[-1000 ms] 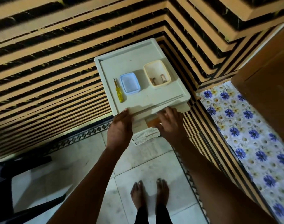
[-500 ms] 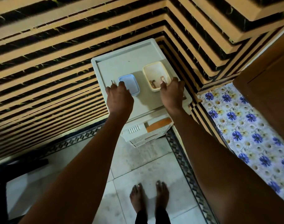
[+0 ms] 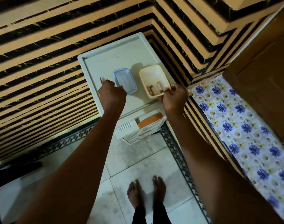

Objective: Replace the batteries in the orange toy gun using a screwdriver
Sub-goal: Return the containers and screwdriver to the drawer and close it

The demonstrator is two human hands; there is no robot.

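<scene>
A: Left hand point(image 3: 111, 94)?
B: Fingers now curled round the screwdriver point(image 3: 101, 79); it lay free a second ago.
A: Right hand point(image 3: 174, 97)?
B: Fingers pinch the cream tub point(image 3: 151, 75), batteries point(image 3: 151, 90) inside, near them.
A: Toy gun point(image 3: 150, 120)?
B: Orange, in the open drawer, below both hands.

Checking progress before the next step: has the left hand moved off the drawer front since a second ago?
Yes. The left hand has gone from the drawer front up onto the cabinet top, now over the screwdriver beside the blue lid.
</scene>
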